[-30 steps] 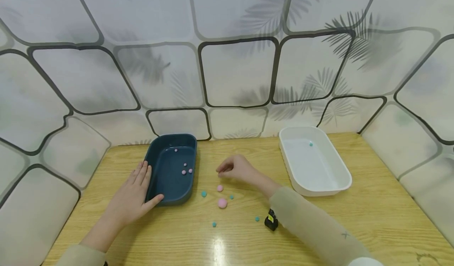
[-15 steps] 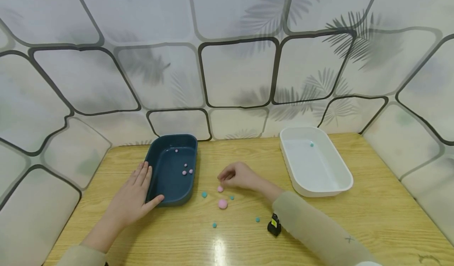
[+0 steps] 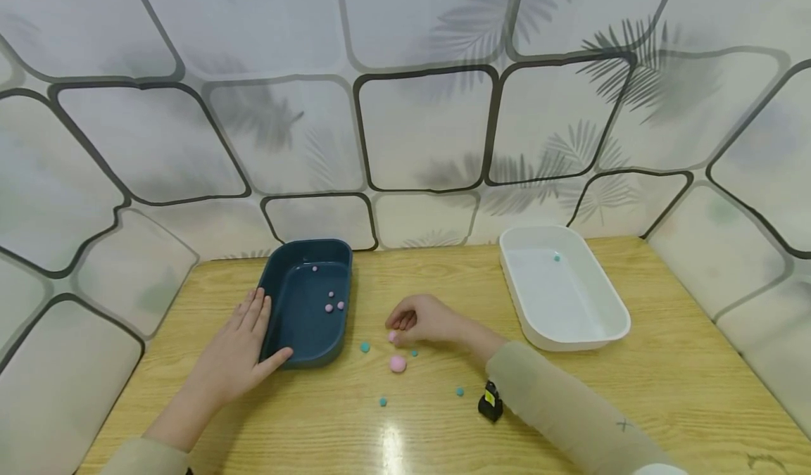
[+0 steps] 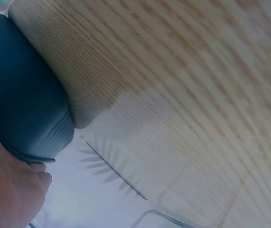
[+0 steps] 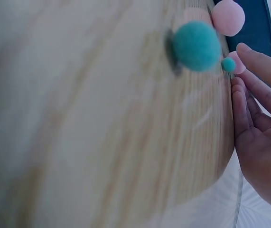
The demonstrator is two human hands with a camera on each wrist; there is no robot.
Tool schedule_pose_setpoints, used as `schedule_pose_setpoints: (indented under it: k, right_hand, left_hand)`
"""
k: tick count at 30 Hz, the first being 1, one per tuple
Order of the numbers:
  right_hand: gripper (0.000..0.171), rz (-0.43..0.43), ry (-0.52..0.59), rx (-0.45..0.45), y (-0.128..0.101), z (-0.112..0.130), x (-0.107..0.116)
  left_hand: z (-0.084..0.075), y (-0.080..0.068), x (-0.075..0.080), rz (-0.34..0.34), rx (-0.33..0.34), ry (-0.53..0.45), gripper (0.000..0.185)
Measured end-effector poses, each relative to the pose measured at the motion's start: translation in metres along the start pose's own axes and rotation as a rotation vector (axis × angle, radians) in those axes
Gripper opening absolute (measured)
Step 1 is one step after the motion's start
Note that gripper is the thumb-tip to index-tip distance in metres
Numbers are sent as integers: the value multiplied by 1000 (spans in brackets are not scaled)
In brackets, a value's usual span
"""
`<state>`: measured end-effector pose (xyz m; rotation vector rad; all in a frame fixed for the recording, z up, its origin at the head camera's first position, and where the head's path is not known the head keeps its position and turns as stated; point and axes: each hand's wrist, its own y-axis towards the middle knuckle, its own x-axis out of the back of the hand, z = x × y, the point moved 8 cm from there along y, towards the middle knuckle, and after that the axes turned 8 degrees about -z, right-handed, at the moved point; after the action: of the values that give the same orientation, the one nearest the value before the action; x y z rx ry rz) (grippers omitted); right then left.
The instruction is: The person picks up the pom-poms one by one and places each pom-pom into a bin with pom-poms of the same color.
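My right hand is low over the table's middle, thumb and index finger around a small pink pom-pom. In the right wrist view that pink pom-pom lies between the two fingertips; the other fingers are curled toward the palm. A larger pink pom-pom sits just nearer. Around them lie several teal pom-poms. My left hand rests with straight fingers along the left side of a dark blue tray, thumb over its near rim. Several pink pom-poms lie in that tray.
A white tray stands at the right with one teal pom-pom inside. A small black device with a yellow mark is at the right sleeve. Patterned panels rise behind the wooden table and at its sides.
My right hand has come slightly down toward me, and its thumb and index finger now meet the small pink pom-pom. The left hand has stayed on the blue tray.
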<state>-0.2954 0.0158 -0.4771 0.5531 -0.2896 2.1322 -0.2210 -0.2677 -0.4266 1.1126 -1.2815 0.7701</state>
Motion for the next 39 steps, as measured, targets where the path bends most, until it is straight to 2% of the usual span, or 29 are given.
schedule_pose_setpoints:
  k: [6,13,39]
  right_hand:
    - [21,17,-33,12,1,2,-2]
    - [11,-1,-109,44,2,3,-1]
    - [10,-5,-121,7,6,7,6]
  left_hand:
    - [0,0,1,4,1,3,103]
    - [0,1,2,-3,-2,5,103]
    - [0,0,-1,0,1,23,104]
